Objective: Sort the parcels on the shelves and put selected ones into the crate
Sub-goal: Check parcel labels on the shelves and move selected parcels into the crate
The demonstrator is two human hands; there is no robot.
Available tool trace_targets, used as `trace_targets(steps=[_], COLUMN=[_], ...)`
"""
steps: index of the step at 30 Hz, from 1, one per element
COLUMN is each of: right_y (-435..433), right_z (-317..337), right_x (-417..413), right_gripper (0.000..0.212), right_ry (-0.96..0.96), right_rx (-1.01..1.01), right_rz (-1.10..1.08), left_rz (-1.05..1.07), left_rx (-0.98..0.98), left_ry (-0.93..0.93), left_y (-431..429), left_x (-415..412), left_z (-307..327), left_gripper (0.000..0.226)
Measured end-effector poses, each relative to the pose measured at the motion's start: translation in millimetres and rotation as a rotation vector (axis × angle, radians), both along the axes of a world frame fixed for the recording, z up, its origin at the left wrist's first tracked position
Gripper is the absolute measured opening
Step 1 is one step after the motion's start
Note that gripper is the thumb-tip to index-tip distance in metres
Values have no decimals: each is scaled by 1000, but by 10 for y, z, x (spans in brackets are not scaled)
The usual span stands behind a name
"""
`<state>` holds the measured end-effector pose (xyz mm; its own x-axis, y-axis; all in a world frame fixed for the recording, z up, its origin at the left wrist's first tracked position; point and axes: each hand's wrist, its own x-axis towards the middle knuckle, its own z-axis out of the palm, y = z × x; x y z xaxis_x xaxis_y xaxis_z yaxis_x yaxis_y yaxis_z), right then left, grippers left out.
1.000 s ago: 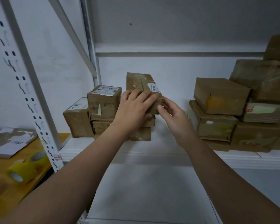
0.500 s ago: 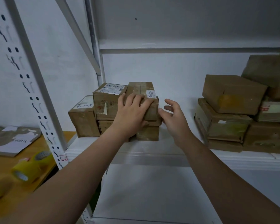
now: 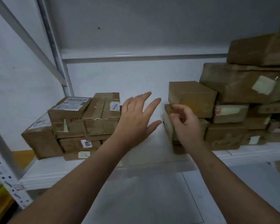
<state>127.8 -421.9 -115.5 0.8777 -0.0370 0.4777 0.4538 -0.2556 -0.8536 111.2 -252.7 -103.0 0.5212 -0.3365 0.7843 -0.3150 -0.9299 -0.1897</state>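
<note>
Left hand hangs open, fingers spread, over the bare shelf between the left parcel stack and right parcel stack; right hand half-curled at the right stack's corner, grip unclear

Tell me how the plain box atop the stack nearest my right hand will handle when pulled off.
The box probably stays stiff: its edges look square and uncrushed. It rests flat on a broad face, so it should slide rather than tip.
</note>
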Motion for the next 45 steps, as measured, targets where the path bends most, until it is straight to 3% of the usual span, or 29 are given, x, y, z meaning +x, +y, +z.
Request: trace_targets(steps=[4, 10, 14, 17, 24, 27, 30, 34, 38, 42, 45], right_y=[-532, -1091, -1232, -1257, -1021, -914, -828, -664, -550, -520, -492], right_z=[-36, 39, 135, 130, 83, 120, 173, 242, 347, 322, 271], right_x=[66, 238, 308, 350, 435, 442, 385, 332, 281, 233, 206], right_gripper=[27, 27, 43, 47, 63, 64, 50, 18, 10, 63, 70], right_ry=[-16, 33, 99, 145, 134, 150, 93, -29, -64, 94, 55], right_rx=[-42, -35, 14, 32, 11, -32, 24, 282, 447, 620, 495], right_rz=[-80, -102, 10, 86, 98, 66, 121, 200, 139, 295, 356], left_rz=[-82, -27, -10, -37, -57, -139, -226, -329, -391, -338, -245], left_rx=[-173, -331, -439, -516, -669, -831, -1040, -1247, -1353, -1263, -1044], left_ry=[180, 427, 586, 548, 506, 486, 392, 237, 186, 229, 305], left_y=[-568, -1119, -1212, -1185, -1062, -1030, -1020, -1036, -1020, -869, -752], left_x=[185, 721, 981, 1001, 887, 815, 682, 446, 262, 216, 218], left_z=[-42, 157, 221, 204, 90, 31, 10, 30, 9, -6, -32], left_gripper=[66, 93, 81, 68, 63, 60, 61, 41, 35, 46, 72])
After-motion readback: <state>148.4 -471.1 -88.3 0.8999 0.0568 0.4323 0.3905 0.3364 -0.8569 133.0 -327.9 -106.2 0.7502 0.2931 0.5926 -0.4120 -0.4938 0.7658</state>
